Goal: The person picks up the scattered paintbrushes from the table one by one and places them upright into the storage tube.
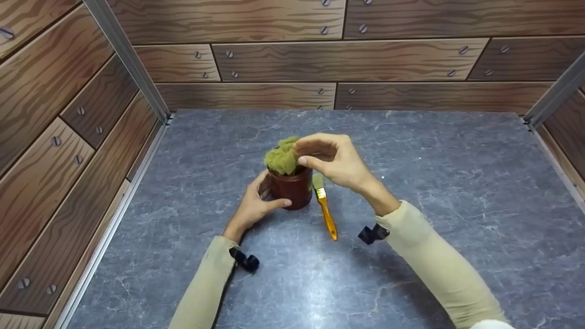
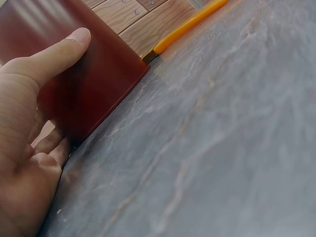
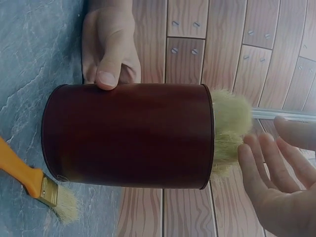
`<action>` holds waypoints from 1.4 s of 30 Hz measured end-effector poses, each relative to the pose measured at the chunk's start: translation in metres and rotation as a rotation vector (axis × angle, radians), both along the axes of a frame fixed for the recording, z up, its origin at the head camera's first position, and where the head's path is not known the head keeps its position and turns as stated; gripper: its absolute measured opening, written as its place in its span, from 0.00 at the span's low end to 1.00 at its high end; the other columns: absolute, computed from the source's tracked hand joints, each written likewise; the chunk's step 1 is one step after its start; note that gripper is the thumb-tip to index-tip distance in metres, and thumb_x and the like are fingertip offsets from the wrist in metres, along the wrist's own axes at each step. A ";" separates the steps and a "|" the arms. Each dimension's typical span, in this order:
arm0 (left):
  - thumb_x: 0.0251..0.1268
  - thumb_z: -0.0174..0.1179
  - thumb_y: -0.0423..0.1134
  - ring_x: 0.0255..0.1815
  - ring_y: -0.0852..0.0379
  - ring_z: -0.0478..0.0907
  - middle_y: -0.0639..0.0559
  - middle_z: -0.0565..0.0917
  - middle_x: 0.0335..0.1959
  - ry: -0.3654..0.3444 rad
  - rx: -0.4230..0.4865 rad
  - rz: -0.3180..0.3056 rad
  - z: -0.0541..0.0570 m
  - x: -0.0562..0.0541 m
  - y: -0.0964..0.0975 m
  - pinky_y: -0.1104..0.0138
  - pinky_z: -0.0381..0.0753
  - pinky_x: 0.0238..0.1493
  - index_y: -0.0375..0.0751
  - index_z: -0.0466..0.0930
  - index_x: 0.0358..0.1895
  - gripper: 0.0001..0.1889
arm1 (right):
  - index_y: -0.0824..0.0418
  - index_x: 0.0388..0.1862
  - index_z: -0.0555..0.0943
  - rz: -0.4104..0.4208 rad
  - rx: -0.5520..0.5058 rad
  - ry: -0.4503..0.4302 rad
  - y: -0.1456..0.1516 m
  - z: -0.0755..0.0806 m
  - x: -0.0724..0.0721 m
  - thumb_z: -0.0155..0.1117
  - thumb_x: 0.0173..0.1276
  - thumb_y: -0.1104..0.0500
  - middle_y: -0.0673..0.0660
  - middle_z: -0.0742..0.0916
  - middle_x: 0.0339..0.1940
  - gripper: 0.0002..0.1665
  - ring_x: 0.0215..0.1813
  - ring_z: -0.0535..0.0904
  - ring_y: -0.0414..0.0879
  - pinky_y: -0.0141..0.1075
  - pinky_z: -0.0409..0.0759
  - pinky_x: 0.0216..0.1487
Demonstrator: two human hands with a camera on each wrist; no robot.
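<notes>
A dark red-brown round pot [image 1: 292, 189] stands upright on the grey marbled tabletop. Fluffy yellow-green moss [image 1: 280, 160] sticks up out of its rim. My left hand [image 1: 255, 203] grips the pot from the left, and the left wrist view shows the thumb [image 2: 66, 52] across its wall. At the pot's top right, my right hand [image 1: 340, 162] has its fingertips at the moss, thumb and fingers apart. In the right wrist view those fingers [image 3: 269, 158] are fairly straight beside the moss [image 3: 229, 123]; whether they touch it, I cannot tell.
Just right of the pot lies a paintbrush [image 1: 326, 210] with an orange handle, its pale bristles close to the pot's wall. Wood-patterned panels [image 1: 352, 59] rise behind the table and on both sides, with metal corner posts [image 1: 132, 59].
</notes>
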State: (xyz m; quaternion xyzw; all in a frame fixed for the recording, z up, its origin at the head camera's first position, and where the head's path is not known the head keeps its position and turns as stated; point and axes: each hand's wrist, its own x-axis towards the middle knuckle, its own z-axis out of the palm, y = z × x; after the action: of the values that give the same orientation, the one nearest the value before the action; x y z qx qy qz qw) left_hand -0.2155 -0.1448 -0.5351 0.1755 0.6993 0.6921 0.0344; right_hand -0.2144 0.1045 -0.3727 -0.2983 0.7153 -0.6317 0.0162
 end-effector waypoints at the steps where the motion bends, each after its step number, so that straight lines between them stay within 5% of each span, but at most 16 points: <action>1: 0.58 0.82 0.34 0.79 0.52 0.72 0.52 0.77 0.77 -0.002 0.000 0.001 0.000 0.000 0.000 0.57 0.72 0.81 0.52 0.66 0.82 0.49 | 0.70 0.58 0.87 -0.001 0.001 0.000 0.001 -0.001 0.000 0.73 0.72 0.69 0.66 0.91 0.53 0.17 0.56 0.90 0.59 0.41 0.91 0.58; 11: 0.54 0.84 0.35 0.79 0.55 0.72 0.55 0.76 0.76 0.010 -0.040 0.016 0.002 0.004 0.003 0.57 0.71 0.81 0.55 0.64 0.81 0.52 | 0.72 0.49 0.87 -0.064 0.089 0.014 0.015 -0.016 0.005 0.72 0.72 0.69 0.66 0.91 0.46 0.10 0.46 0.89 0.49 0.36 0.92 0.49; 23: 0.52 0.87 0.44 0.75 0.57 0.74 0.57 0.77 0.72 0.029 -0.142 0.143 0.001 0.007 0.013 0.57 0.71 0.80 0.57 0.66 0.79 0.51 | 0.67 0.42 0.88 -0.133 0.491 0.017 0.031 -0.064 0.005 0.75 0.65 0.70 0.59 0.92 0.37 0.07 0.39 0.88 0.50 0.42 0.92 0.45; 33: 0.54 0.85 0.41 0.79 0.55 0.72 0.54 0.76 0.76 -0.008 -0.073 0.104 0.000 0.009 0.011 0.56 0.73 0.80 0.56 0.63 0.82 0.53 | 0.64 0.33 0.87 -0.102 0.734 -0.089 0.034 -0.097 0.011 0.83 0.60 0.62 0.54 0.90 0.29 0.10 0.31 0.83 0.42 0.32 0.87 0.35; 42: 0.57 0.84 0.40 0.76 0.54 0.74 0.54 0.77 0.75 -0.002 -0.076 0.065 0.002 0.006 0.010 0.55 0.75 0.78 0.58 0.63 0.82 0.51 | 0.64 0.32 0.86 -0.187 0.740 -0.179 0.031 -0.099 0.013 0.88 0.53 0.62 0.53 0.90 0.26 0.16 0.27 0.84 0.41 0.32 0.85 0.30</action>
State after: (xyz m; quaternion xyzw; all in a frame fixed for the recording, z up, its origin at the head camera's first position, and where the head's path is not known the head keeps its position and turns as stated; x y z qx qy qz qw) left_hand -0.2096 -0.1346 -0.5334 0.1507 0.7303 0.6661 0.0192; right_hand -0.2017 0.1360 -0.4716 -0.1498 0.9145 -0.3535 0.1272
